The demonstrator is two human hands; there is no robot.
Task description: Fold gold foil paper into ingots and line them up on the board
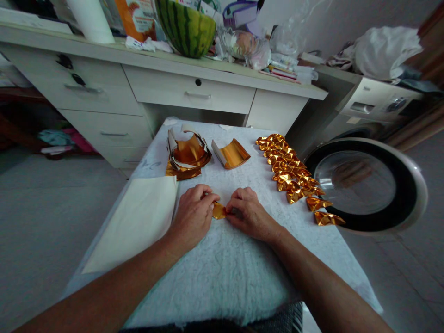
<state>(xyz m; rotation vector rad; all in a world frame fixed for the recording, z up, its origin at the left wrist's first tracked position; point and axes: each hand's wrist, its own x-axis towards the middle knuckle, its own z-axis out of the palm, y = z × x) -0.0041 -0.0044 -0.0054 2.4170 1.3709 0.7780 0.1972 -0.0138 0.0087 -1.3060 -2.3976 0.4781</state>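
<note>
A small folded piece of gold foil paper [218,211] is pinched between both hands, low over the cloth-covered table. My left hand [196,210] closes on its left end with thumb and fingers. Its right end is in the fingertips of my right hand [248,210]. Beyond them lies a curved sheet of gold foil paper [233,153], and left of that a curled stack of gold foil sheets [189,152]. Several folded gold foil pieces [286,166] run in rows down the table's right side. Parts of the held piece are hidden by my fingers.
White paper sheets [138,222] lie at the table's left. Behind stands a white desk [194,88] with drawers, bearing a watermelon [187,27] and plastic bags. To the right, a washing machine's round door [367,182] hangs open close to the table edge.
</note>
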